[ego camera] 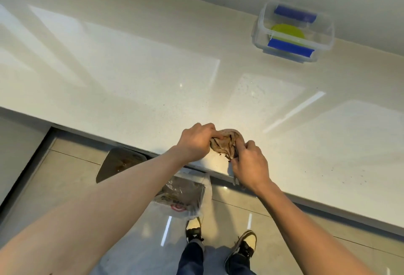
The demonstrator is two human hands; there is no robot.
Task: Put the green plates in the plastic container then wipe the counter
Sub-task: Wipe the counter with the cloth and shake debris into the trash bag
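Observation:
A clear plastic container (258, 34) with blue clips stands at the far right of the pale counter (131, 73), against the wall. A green plate (287, 31) lies inside it. Near the counter's front edge, my left hand (195, 142) and my right hand (250, 165) both grip a crumpled brown striped cloth (226, 142), bunched between them just above the surface. Dark crumbs cling to the cloth's lower edge.
Small dark specks dot the counter at the right (341, 172). Below the counter's edge stands a bin lined with a plastic bag (181, 196) on the tiled floor, next to a grey dustpan-like tray (119, 163). My shoes (242, 246) are beside the bin.

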